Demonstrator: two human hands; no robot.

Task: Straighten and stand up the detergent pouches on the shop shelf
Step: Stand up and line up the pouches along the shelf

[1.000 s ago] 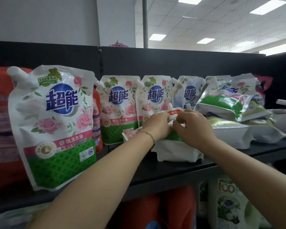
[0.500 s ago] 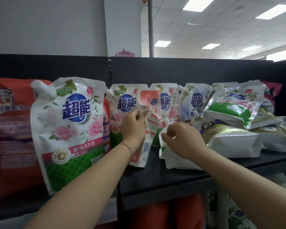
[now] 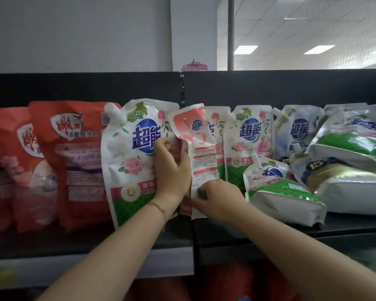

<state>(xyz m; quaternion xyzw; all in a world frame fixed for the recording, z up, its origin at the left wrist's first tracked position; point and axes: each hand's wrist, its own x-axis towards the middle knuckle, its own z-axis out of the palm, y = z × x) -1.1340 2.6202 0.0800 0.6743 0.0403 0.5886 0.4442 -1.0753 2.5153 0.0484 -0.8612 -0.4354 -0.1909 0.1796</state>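
A white and pink detergent pouch (image 3: 199, 148) stands upright with its printed back toward me, held between both hands. My left hand (image 3: 172, 170) grips its left edge at mid height. My right hand (image 3: 217, 198) pinches its lower right corner near the shelf. Just left stands a big white rose-print pouch (image 3: 130, 161) with a green base. Behind and to the right, two more rose pouches (image 3: 248, 144) and a blue pouch (image 3: 295, 131) stand upright. Further right, a green and white pouch (image 3: 284, 192) lies on its side.
Orange-red pouches (image 3: 74, 159) stand at the left end of the black shelf (image 3: 345, 224). More pouches (image 3: 352, 166) lie piled flat at the right. A black back panel (image 3: 269, 88) rises behind. A lower shelf holds red items below.
The pouch, lying flat under both hands a second ago, has been lifted, turned upright and carried left beside the big rose pouch. My view has shifted left, bringing the orange-red pouches into sight.
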